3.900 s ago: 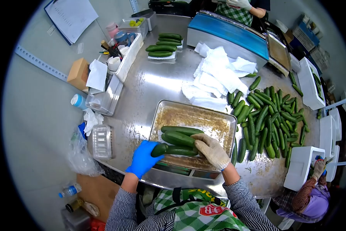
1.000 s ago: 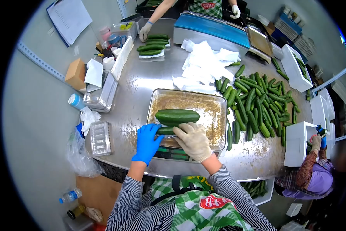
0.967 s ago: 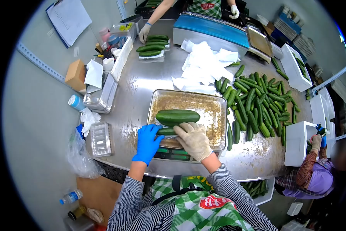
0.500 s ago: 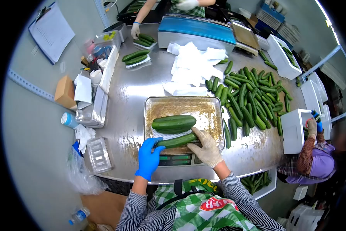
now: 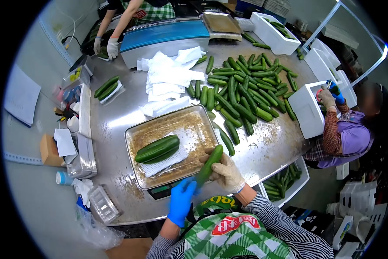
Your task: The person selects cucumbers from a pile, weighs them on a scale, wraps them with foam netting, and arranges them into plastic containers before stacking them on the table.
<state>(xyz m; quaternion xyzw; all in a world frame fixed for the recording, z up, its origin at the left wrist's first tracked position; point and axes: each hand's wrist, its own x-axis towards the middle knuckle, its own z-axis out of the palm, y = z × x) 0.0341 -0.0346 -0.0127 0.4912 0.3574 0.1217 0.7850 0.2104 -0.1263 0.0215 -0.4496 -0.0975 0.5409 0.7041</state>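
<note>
A single cucumber (image 5: 210, 165) is tilted up off the tray's front right corner. My right hand (image 5: 225, 171), in a cream knitted glove, grips it with the fingers wrapped round. At its lower end is my left hand (image 5: 182, 199) in a blue glove, slightly blurred, with thumb and fingers closed on that end. To the left, cucumbers (image 5: 157, 149) lie side by side on a white mesh sheet (image 5: 170, 164) in the worn metal tray (image 5: 133, 173). Under the tray's front edge, part of a scale display (image 5: 160, 192) shows.
A large cucumber pile (image 5: 245, 93) spreads right of the tray. White mesh sheets (image 5: 166, 80) lie behind it, near a blue-topped machine (image 5: 166, 35). A wrapped pack (image 5: 109, 90) lies back left. One co-worker stands behind the machine; another reaches into a white box (image 5: 307, 110) at right.
The view has turned to the right. My hands have lifted the front cucumber off the mesh sheet and moved it toward the tray's right front corner. The co-worker has moved a pack away from the back left.
</note>
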